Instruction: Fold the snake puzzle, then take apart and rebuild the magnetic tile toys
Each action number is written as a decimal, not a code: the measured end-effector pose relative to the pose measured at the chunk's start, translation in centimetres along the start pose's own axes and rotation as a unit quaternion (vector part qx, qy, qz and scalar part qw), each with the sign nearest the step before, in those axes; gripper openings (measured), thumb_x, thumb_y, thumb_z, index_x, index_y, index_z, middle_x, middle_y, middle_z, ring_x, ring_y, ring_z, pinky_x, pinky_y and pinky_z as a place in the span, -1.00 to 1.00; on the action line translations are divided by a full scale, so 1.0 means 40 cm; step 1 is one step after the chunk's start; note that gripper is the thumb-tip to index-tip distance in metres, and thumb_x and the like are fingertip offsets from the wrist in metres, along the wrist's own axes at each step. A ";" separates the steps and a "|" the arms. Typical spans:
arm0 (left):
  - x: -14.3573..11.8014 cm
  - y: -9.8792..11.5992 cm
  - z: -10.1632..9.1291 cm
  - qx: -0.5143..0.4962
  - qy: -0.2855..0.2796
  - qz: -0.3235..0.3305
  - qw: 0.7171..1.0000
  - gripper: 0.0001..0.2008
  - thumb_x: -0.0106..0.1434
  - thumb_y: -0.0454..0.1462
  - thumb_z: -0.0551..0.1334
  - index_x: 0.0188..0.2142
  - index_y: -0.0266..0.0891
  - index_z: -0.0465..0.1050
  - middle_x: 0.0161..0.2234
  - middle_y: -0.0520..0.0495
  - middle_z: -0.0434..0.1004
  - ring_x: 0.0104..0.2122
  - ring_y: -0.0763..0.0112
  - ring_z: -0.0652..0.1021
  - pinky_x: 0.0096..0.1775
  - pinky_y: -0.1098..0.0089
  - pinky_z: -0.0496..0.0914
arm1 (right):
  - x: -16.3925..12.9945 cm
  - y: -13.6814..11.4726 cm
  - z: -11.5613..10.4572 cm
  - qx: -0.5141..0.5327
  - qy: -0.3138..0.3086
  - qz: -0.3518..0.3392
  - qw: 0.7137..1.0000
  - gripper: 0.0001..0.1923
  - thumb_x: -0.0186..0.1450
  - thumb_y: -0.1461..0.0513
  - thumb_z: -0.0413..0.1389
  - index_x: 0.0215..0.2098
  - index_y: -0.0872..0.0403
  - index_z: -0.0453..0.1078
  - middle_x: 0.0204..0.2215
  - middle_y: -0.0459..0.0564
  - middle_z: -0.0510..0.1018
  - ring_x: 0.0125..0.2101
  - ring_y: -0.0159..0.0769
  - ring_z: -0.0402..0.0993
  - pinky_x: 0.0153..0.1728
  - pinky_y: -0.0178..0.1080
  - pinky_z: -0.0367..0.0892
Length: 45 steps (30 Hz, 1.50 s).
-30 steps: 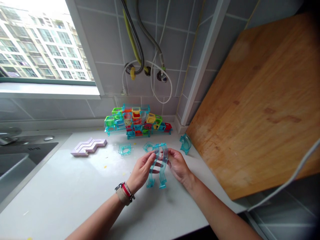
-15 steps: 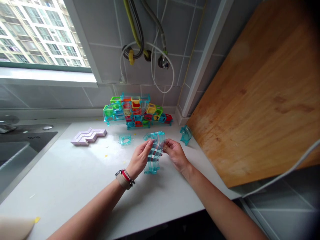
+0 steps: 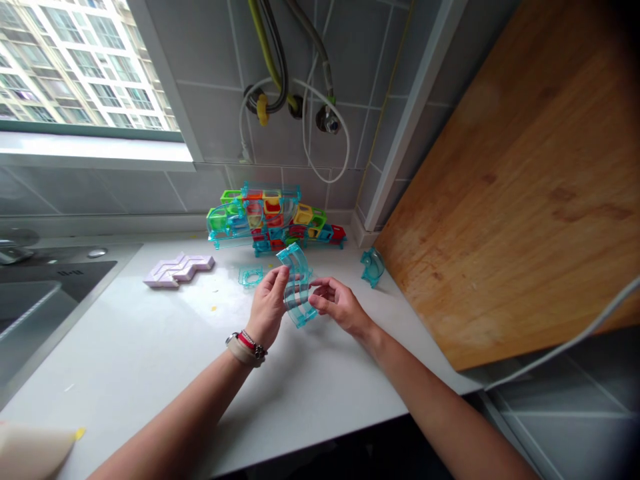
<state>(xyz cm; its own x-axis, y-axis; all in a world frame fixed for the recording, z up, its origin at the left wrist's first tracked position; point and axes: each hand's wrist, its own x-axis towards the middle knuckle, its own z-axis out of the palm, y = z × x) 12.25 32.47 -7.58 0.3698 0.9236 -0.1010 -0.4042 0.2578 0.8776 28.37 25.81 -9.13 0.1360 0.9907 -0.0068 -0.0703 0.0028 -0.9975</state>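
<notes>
A clear turquoise marble-run track (image 3: 299,285), wavy in shape, is held tilted above the counter. My left hand (image 3: 270,300) grips its left edge, with the thumb in front and the other fingers showing through the plastic. At the opposite edge, the thumb and fingertips of my right hand (image 3: 340,305) close on the track's lower right side. A flat turquoise piece with a round hole (image 3: 251,277) lies just beyond my left hand. To the right rests a curved turquoise piece (image 3: 371,267).
A colourful marble-run block structure (image 3: 275,220) stands against the tiled wall. A lilac zigzag piece (image 3: 179,270) lies on the white counter (image 3: 150,353), near the sink (image 3: 55,300). On the right leans a large wooden board (image 3: 520,200). Hoses and a white cable hang above.
The track has turned and tilted in my hands, its top swinging left and its lower end rising. Both hands have shifted slightly left.
</notes>
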 end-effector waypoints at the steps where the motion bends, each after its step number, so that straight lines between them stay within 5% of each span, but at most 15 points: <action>1: 0.002 0.000 -0.001 -0.005 0.007 0.006 1.000 -0.57 0.26 0.03 0.36 -0.10 -0.23 0.40 -0.13 -0.18 0.60 -0.16 0.14 0.68 -0.15 0.18 0.59 | 0.000 0.003 0.001 -0.001 -0.007 0.010 1.000 -0.47 0.13 -0.03 0.39 -0.05 0.06 0.48 -0.29 -0.02 0.56 -0.28 -0.27 0.48 -0.36 -0.31 0.39; 9: 0.008 0.004 -0.005 -0.072 -0.004 0.046 0.996 -0.59 0.31 0.05 0.30 -0.07 -0.19 0.35 -0.04 -0.24 0.61 0.01 0.04 0.62 0.02 0.06 0.49 | 0.002 0.018 0.003 -0.005 -0.052 0.057 0.997 -0.51 0.13 -0.04 0.37 -0.11 0.09 0.50 -0.32 -0.01 0.60 -0.33 -0.27 0.51 -0.49 -0.35 0.34; 17: 0.013 0.018 -0.012 -0.081 -0.005 0.031 0.996 -0.55 0.32 0.08 0.26 0.00 -0.19 0.42 0.08 -0.26 0.57 0.08 0.08 0.58 0.10 0.10 0.44 | 0.007 0.000 -0.008 0.020 0.006 0.032 0.999 -0.53 0.13 -0.04 0.36 -0.12 0.08 0.55 -0.26 0.01 0.63 -0.27 -0.26 0.51 -0.38 -0.31 0.39; 27: 0.036 0.038 -0.034 -0.112 0.016 0.024 0.993 -0.62 0.25 -0.03 0.36 -0.05 -0.20 0.47 -0.05 -0.17 0.59 -0.04 0.10 0.63 0.05 0.06 0.51 | 0.017 0.001 -0.027 0.082 0.095 0.015 0.992 -0.50 0.13 -0.04 0.37 -0.08 0.06 0.55 -0.22 -0.01 0.59 -0.21 -0.26 0.47 -0.23 -0.24 0.45; 32: 0.043 0.032 -0.046 -0.134 0.012 0.022 0.991 -0.65 0.25 -0.08 0.37 -0.06 -0.19 0.47 -0.07 -0.13 0.59 -0.03 0.11 0.63 0.09 0.00 0.49 | 0.015 -0.001 -0.030 0.074 0.075 0.049 0.993 -0.51 0.14 -0.09 0.35 -0.14 0.08 0.57 -0.25 0.01 0.56 -0.18 -0.23 0.44 -0.25 -0.26 0.45; 45: 0.039 0.033 -0.043 -0.143 -0.009 0.014 0.990 -0.63 0.25 -0.08 0.38 -0.03 -0.17 0.45 0.02 -0.16 0.58 0.06 0.11 0.60 0.15 -0.02 0.44 | 0.018 -0.002 -0.037 0.044 0.078 0.011 0.996 -0.51 0.16 -0.14 0.32 -0.17 0.05 0.59 -0.28 -0.01 0.58 -0.20 -0.23 0.46 -0.24 -0.25 0.45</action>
<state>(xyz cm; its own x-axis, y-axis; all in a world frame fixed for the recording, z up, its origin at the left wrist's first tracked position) 10.86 34.73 -7.37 0.3680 0.9273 -0.0681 -0.6337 0.3037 0.7114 29.94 26.30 -9.18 0.2845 0.9576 -0.0452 -0.1605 0.0010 -0.9870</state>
